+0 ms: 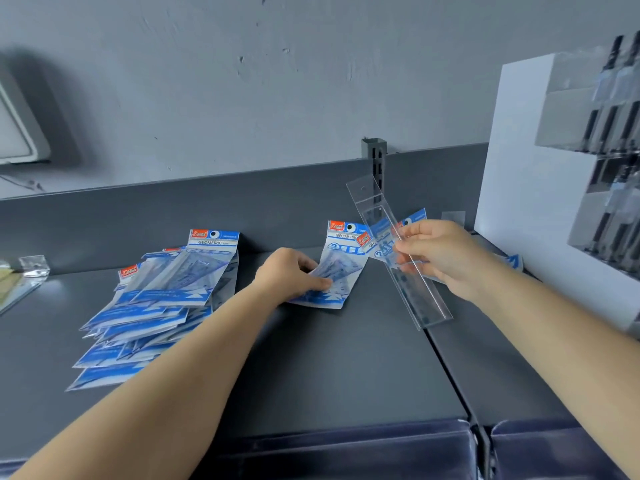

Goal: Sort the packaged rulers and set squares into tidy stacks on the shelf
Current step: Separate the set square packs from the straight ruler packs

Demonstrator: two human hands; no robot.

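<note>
A fanned pile of blue-and-white geometric set packs (pixel 162 299) lies on the left of the dark grey shelf (pixel 346 368). One more set pack (pixel 341 268) lies flat at the shelf's middle, and my left hand (pixel 294 273) grips its left edge. My right hand (pixel 446 258) pinches a long clear packaged ruler (pixel 424 292) and holds it tilted above the shelf. Behind the ruler, another blue set pack (pixel 381 242) shows through the clear plastic; whether my right hand also holds it is unclear.
A white display stand (pixel 526 188) with clear pockets of dark pens stands at the right. A small clear bag (pixel 33 268) lies at the far left. A slotted upright post (pixel 374 157) rises from the shelf's back wall. A seam divides the shelf at right.
</note>
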